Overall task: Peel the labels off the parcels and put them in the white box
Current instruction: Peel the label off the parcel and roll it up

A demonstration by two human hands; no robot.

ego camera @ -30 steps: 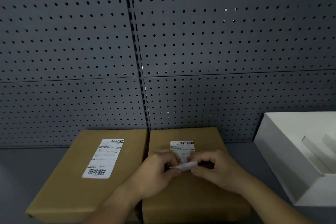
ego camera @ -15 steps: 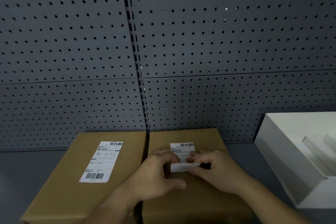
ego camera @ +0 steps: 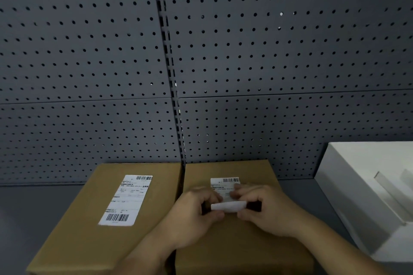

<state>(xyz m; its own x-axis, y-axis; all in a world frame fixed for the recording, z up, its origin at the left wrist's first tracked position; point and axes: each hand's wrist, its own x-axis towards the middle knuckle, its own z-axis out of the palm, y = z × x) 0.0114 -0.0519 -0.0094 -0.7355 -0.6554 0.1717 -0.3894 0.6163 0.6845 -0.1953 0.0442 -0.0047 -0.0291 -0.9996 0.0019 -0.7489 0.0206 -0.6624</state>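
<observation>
My left hand (ego camera: pixel 192 216) and right hand (ego camera: pixel 266 210) meet over the right parcel (ego camera: pixel 241 248), each pinching an end of its label (ego camera: pixel 225 194); the label's near edge is curled up off the cardboard while the barcode end lies flat at 12 o'clock. The left parcel (ego camera: pixel 89 230) touches it at 9 o'clock, label (ego camera: pixel 127 200) flat. The white box (ego camera: pixel 348 198) sits apart at 3 o'clock.

This looks like a packing or shipping station in a warehouse or workshop. A dark grey pegboard wall (ego camera: pixel 245 51) backs a grey tabletop (ego camera: pixel 33 212), where two brown cardboard parcels (ego camera: pixel 93 230) with barcoded shipping labels (ego camera: pixel 126 200) sit beside a white box (ego camera: pixel 348 196).
</observation>
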